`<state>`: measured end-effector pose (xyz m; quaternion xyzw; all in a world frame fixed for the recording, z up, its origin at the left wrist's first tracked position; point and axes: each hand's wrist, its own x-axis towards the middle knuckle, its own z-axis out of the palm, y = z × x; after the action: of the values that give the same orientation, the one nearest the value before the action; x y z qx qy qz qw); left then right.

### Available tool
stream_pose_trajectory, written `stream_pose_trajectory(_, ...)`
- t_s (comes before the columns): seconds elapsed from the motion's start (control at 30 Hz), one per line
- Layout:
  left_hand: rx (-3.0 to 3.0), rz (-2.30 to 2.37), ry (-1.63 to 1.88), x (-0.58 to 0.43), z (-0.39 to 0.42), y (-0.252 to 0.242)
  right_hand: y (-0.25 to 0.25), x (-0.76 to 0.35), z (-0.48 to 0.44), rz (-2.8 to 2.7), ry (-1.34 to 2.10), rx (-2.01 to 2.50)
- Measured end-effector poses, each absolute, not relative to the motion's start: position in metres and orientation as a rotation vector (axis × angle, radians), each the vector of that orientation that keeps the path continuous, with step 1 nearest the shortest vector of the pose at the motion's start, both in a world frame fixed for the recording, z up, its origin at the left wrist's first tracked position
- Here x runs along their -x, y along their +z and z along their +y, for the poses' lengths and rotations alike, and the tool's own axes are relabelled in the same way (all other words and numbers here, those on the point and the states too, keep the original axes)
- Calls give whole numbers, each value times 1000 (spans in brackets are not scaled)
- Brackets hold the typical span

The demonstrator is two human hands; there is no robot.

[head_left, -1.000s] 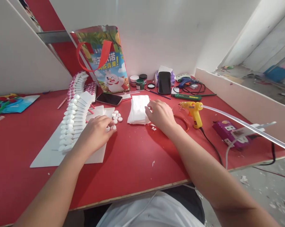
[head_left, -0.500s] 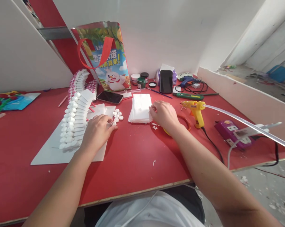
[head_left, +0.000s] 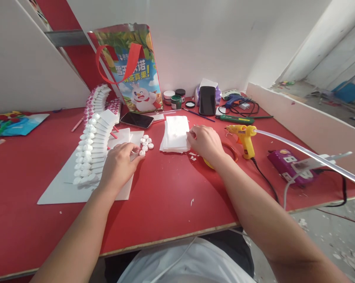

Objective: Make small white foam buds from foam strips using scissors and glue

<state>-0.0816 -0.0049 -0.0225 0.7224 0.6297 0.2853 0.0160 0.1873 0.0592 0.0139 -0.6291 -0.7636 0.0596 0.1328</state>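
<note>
My left hand is closed in a pinch, thumb and index tips at a small white round piece, like a tiny rolled rosette. Just beyond it lies a cluster of similar white pieces. My right hand curls at the right edge of a stack of thin white sheets; its fingertips pinch that edge, partly hidden by the hand. To the left, a curved row of white pieces on flat strips rests on a white board.
A yellow glue gun with a long clear stick stands right, near a purple box and a tape ring. Behind are a phone, paint jars, a green tool and a printed bag.
Almost nothing differs. The view has tilted very slightly; both hands stay at the same places, the left at the white piece and the right at the sheets.
</note>
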Motion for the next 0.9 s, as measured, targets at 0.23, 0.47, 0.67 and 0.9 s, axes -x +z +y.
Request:
stream_pose_trajectory(0.23, -2188, 2007, 823, 85, -7, -22, 12, -192, 62, -2155, 150, 1820)
stream_pose_trajectory(0.47, -2253, 1976, 823, 80, -5, -23, 12, -195, 63, -2125, 129, 1824)
stream_pose_trajectory(0.67, -2385, 1747, 865, 73, 1, -15, 11, -196, 64, -2130, 129, 1815)
stream_pose_trajectory(0.9, -2423, 1703, 824, 75, 12, -23, 12, -196, 63, -2129, 152, 1835)
